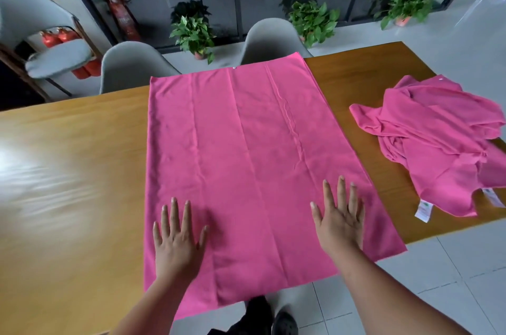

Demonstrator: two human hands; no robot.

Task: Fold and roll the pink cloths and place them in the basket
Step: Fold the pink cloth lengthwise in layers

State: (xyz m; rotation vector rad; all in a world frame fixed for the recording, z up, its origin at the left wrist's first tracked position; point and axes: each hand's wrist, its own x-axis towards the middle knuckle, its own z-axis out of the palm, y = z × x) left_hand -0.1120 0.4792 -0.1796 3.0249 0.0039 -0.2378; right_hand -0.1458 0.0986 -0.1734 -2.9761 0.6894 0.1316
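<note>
A large pink cloth [241,148] lies spread flat across the wooden table [68,170], its near edge hanging over the table's front. My left hand [178,238] rests flat on the cloth's near left part, fingers straight and spread. My right hand [339,219] lies flat on the near right part, fingers straight. A heap of crumpled pink cloths [438,137] with white labels sits on the table to the right. No basket is in view.
Two grey chairs [134,68] [271,41] stand at the table's far side, a third at the left. Potted plants [194,30] stand on the floor by a dark glass wall. Red fire extinguishers [59,37] are at the left. My shoe shows below the table edge.
</note>
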